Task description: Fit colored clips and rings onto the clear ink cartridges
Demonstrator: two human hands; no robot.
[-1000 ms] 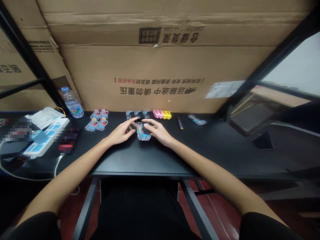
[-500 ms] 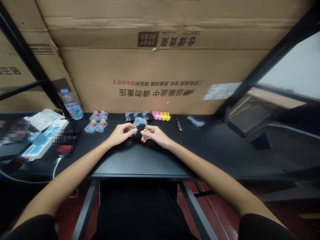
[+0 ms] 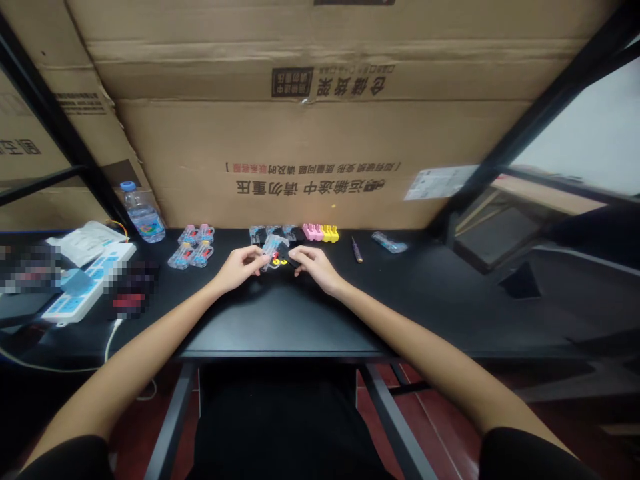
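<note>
Between my two hands, above the black table, is a small clear plastic piece (image 3: 273, 247) with blue and red parts inside. My left hand (image 3: 242, 266) pinches its left side. On its right, my right hand (image 3: 315, 265) grips a black part (image 3: 285, 252) that touches the clear piece. Small yellow round bits (image 3: 280, 262) show at the lower edge between them. Behind the hands stand several black-and-clear pieces (image 3: 274, 233), beside a pink block (image 3: 313, 231) and a yellow block (image 3: 330, 233).
Several clear pieces (image 3: 198, 253) lie left of my hands. A water bottle (image 3: 145, 217), a white power strip (image 3: 90, 283) and a cable are farther left. A screwdriver (image 3: 357, 250) and a clear blue item (image 3: 390, 243) lie to the right. Cardboard (image 3: 310, 140) stands behind the table.
The held piece has turned and shifted slightly left, so its yellow bits and black part now show more. My right fingers have moved up onto the black part.
</note>
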